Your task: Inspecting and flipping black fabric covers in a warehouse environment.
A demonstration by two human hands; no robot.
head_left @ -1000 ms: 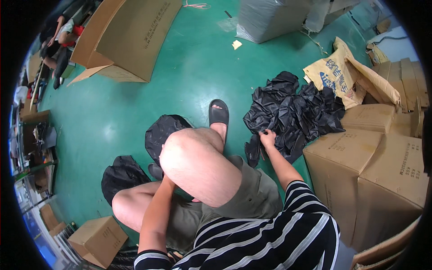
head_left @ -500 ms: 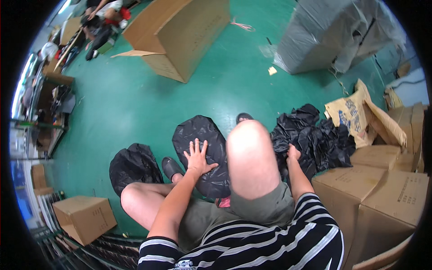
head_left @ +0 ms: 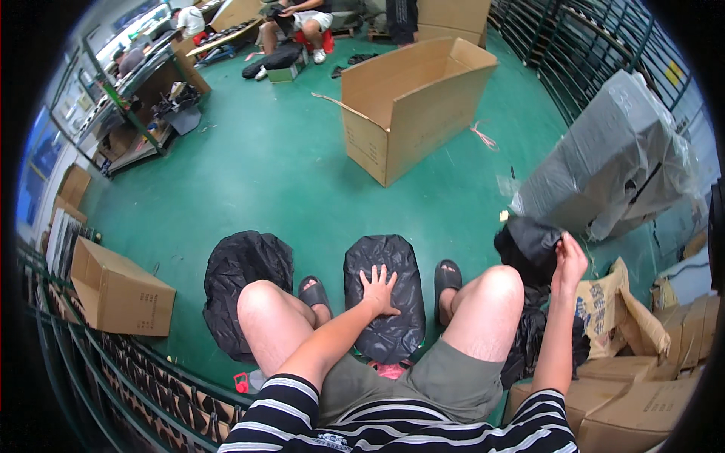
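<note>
Between my knees stands an oblong bundle in a wrinkled black cover (head_left: 381, 328). My left hand (head_left: 377, 293) lies flat on top of it, fingers spread. Out to the right, my right hand (head_left: 570, 260) is raised, its fingers closed on the edge of a loose black fabric cover (head_left: 529, 243) that hangs from them. Below it, beside my right knee, lies a crumpled heap of black covers (head_left: 525, 343), partly hidden by my leg and forearm. Another black-covered bundle (head_left: 245, 291) rests on the floor by my left knee.
An open cardboard box (head_left: 430, 113) stands ahead on the green floor. To its right leans a plastic-wrapped grey stack (head_left: 593, 162). Cardboard boxes (head_left: 634, 404) and a yellowish sack (head_left: 600, 306) crowd my right side. A carton (head_left: 124, 294) and metal rack are left. People sit farther back.
My right hand has risen from the heap and lifted a black cover out to the right. My left hand stays flat on the bundle. The view has tilted up and shifted.
</note>
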